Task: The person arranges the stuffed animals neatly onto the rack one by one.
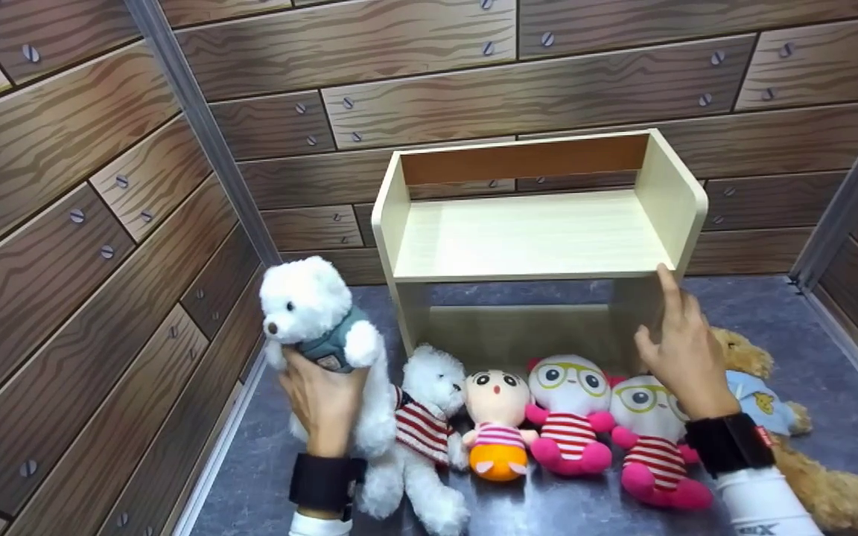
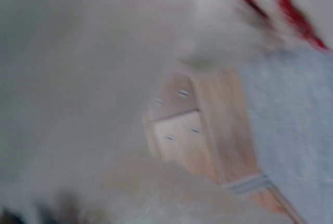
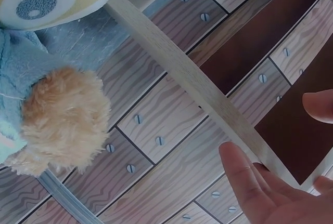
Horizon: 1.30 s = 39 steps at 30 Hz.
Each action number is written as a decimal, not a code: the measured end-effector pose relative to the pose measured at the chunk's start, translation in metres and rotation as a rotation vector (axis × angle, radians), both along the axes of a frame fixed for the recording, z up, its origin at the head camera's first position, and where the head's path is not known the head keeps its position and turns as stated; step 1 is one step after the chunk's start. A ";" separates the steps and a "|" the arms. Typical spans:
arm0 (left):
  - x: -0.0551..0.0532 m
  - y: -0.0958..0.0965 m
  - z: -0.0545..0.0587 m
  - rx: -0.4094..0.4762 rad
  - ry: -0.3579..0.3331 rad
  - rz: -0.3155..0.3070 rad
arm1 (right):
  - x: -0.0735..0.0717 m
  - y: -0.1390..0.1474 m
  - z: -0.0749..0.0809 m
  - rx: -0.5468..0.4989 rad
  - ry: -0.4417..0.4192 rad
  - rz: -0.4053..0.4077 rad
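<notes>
My left hand (image 1: 325,398) grips a white teddy bear (image 1: 306,298) in a teal vest round its body, holding it up at the left. In the left wrist view, blurred pale fur (image 2: 93,78) fills much of the picture. My right hand (image 1: 686,353) reaches to the small cream two-tier shelf unit (image 1: 541,231), index finger stretched out at its front right edge. In the right wrist view, the fingers (image 3: 244,180) lie beside the unit's panel (image 3: 192,83), with the thumb apart on the other side.
In front of the unit sit a white bear in a striped sweater (image 1: 425,432), a doll with orange bottoms (image 1: 500,432) and two pink dolls with glasses (image 1: 570,409). A brown bear in a blue top (image 1: 760,402) lies at right. Wood-patterned walls (image 1: 101,246) enclose the grey floor.
</notes>
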State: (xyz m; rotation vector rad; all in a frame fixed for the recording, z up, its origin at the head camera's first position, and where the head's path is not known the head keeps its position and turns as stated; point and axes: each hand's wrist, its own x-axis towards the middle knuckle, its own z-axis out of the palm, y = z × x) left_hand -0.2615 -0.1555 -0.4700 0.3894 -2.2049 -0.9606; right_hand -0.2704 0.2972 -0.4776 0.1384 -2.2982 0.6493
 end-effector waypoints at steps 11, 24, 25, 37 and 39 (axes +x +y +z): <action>0.010 0.075 0.044 -0.100 0.362 -0.227 | 0.001 -0.001 0.002 -0.019 -0.007 -0.015; -0.010 0.139 0.080 -0.120 0.280 -0.254 | -0.001 -0.003 -0.001 -0.031 -0.025 -0.012; -0.014 0.141 0.085 -0.122 0.287 -0.255 | -0.001 -0.004 -0.002 -0.035 -0.025 -0.012; -0.019 0.153 0.098 -0.158 0.256 -0.230 | -0.001 -0.005 0.000 -0.055 -0.063 -0.030; -0.014 0.155 0.088 -0.147 0.253 -0.225 | 0.000 -0.004 0.002 -0.049 -0.048 -0.026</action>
